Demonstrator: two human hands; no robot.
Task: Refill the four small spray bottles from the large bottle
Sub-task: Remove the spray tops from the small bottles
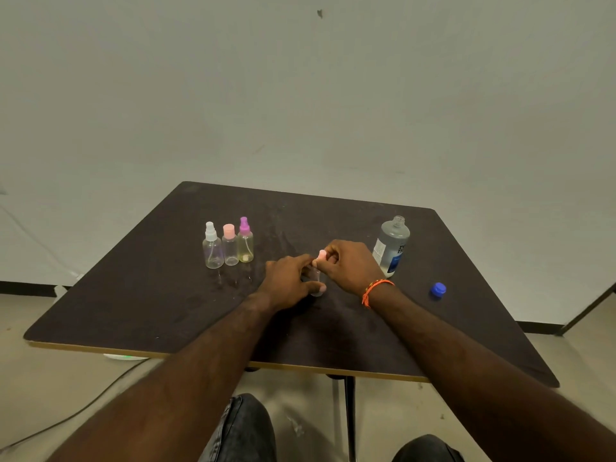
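A small clear spray bottle (317, 278) with a pale pink top (322, 254) stands on the dark table (143, 295), mostly hidden between my hands. My left hand (288, 281) grips its body. My right hand (350, 265) pinches the pink top. Three more small bottles stand in a row at the back left: a white-topped one (212, 246), a pink-capped one (230, 245) and a purple-topped one (245, 240) holding yellowish liquid. The large clear bottle (390, 245) stands uncapped to the right of my hands.
A blue cap (438, 289) lies on the table near its right side. A cable runs over the floor at the lower left. My knees show below the table's near edge.
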